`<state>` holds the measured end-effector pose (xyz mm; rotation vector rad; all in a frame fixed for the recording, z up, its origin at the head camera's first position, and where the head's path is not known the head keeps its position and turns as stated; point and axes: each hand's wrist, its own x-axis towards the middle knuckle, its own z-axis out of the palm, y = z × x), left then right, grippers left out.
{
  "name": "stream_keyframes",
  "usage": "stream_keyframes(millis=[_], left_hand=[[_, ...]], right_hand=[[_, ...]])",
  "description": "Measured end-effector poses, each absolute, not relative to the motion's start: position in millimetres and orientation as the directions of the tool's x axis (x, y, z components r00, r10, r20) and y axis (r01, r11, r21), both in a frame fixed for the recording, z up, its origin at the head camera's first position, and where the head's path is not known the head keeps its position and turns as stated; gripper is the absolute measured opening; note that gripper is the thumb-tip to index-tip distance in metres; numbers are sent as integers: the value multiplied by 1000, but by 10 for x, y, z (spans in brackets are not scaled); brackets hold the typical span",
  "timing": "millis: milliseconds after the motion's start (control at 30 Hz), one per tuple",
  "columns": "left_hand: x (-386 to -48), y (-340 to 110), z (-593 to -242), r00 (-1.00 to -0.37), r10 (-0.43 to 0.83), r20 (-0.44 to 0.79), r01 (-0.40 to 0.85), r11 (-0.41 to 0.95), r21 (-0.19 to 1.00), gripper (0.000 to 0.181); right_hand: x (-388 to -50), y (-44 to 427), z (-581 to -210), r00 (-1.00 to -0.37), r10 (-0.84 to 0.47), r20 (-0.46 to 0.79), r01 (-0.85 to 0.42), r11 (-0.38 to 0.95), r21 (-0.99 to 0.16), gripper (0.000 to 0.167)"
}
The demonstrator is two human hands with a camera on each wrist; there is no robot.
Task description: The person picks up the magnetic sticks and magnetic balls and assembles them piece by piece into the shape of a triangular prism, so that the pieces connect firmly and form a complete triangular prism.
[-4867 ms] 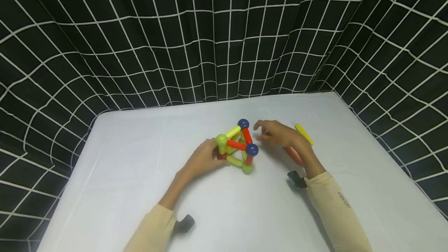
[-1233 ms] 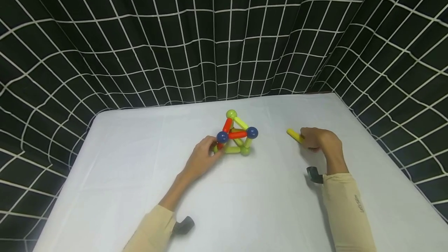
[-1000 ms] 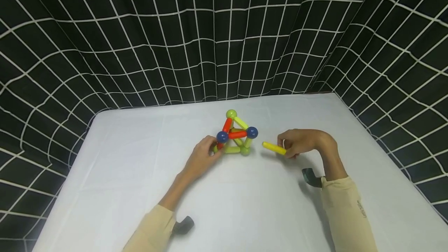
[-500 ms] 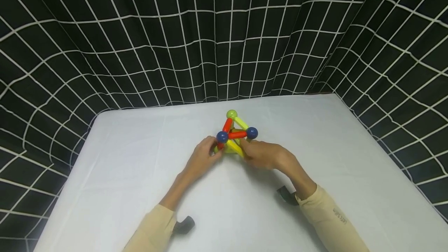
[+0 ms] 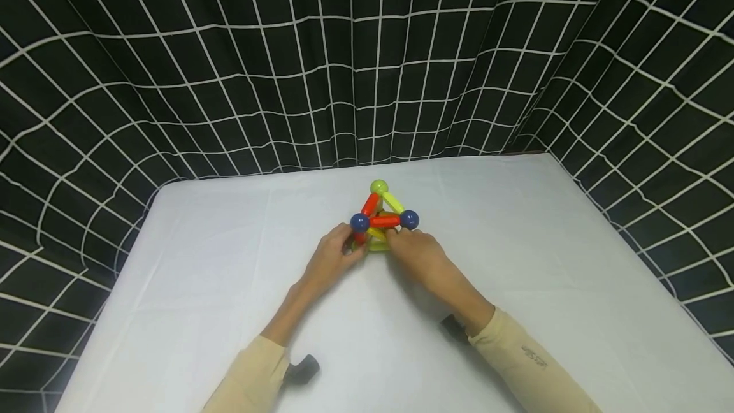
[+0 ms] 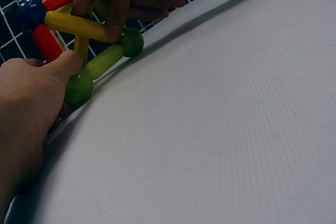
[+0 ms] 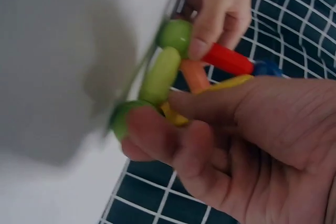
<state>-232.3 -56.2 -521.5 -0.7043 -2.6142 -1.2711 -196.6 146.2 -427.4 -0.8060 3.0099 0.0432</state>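
Note:
A toy frame of plastic rods and balls stands on the white table, with a red rod (image 5: 384, 221) joining two blue balls on top and a green ball (image 5: 379, 187) behind. My left hand (image 5: 329, 257) grips its lower left corner, thumb by a green ball (image 6: 79, 88) in the left wrist view. With thumb and fingers, my right hand (image 5: 421, 260) pinches a yellow rod (image 6: 76, 26). That rod slants from a blue ball (image 6: 31, 15) down to another green ball (image 6: 132, 42) near the right fingers. Other right fingers stretch out behind.
The white table (image 5: 195, 311) spreads around both hands. A black curtain with a white grid (image 5: 367, 69) rises behind and at both sides. Dark wrist mounts stick out from the left sleeve (image 5: 249, 371) and the right sleeve (image 5: 527, 359).
The frame was turned. My right hand picked up the yellow rod at the right and brought it left to the frame's front. The frame has since shifted slightly left; my left hand stays at its corner.

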Motion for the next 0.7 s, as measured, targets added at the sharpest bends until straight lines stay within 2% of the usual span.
stream_keyframes(millis=[133, 200, 300, 367, 400, 467, 567, 600, 700], left_hand=[[-2323, -554, -5213, -880, 346, 326, 470, 527, 708, 25], [-2313, -548, -5200, -886, 340, 315, 458, 531, 713, 24], [-2299, -539, -5184, -897, 330, 294, 436, 547, 715, 24], [-2297, -540, -5183, -899, 329, 290, 432, 553, 713, 25], [-2298, -543, -5185, -898, 330, 291, 434, 554, 711, 25], [-2303, -547, -5195, -894, 336, 296, 441, 555, 705, 26], [-2304, -561, -5202, -889, 343, 303, 451, 547, 705, 27], [-2305, -567, -5205, -888, 343, 307, 454, 543, 707, 27], [-2316, -584, -5217, -886, 347, 308, 457, 535, 710, 27]], right_hand=[[-1975, 1451, -4280, -886, -449, -116, -447, 894, -38, 35], [-1987, 1489, -4202, -878, -416, -238, -390, 909, -149, 36], [-2016, 1639, -4014, -797, -402, -450, -279, 907, -315, 58], [-2044, 1776, -3890, -729, -430, -532, -237, 888, -393, 68], [-2061, 1845, -3845, -702, -458, -546, -256, 877, -406, 70], [-2097, 1973, -3786, -669, -510, -541, -306, 852, -426, 53], [-2177, 2095, -3790, -677, -544, -496, -366, 833, -415, 35], [-2209, 2115, -3815, -687, -541, -486, -369, 835, -408, 34], [-2311, 2133, -3917, -706, -528, -472, -373, 844, -386, 45]])
